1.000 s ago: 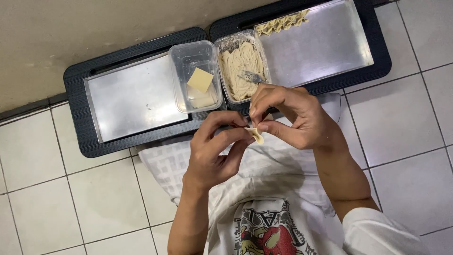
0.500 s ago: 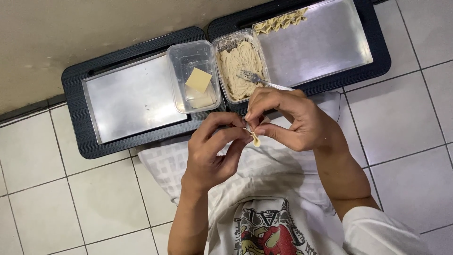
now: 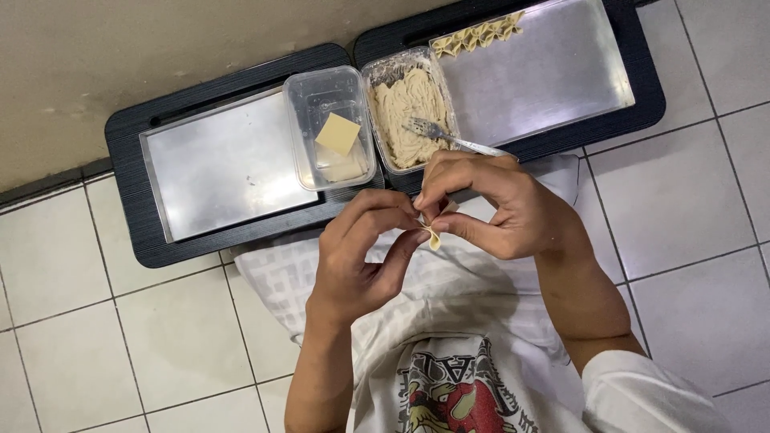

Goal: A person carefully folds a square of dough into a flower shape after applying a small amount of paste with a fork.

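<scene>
Both hands barely shifted since 1 s ago | left hand [image 3: 361,256] and right hand [image 3: 489,208] fingers pinch 1 small folded pale-yellow dumpling wrapper [image 3: 432,236], edges creased

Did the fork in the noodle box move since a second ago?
No. The fork lies as before, prongs in the pale filling, handle over the near rim of the clear tub toward the right hand.

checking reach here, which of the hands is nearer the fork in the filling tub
Right. The right hand sits just below the fork handle; the left hand is lower and further left.
</scene>
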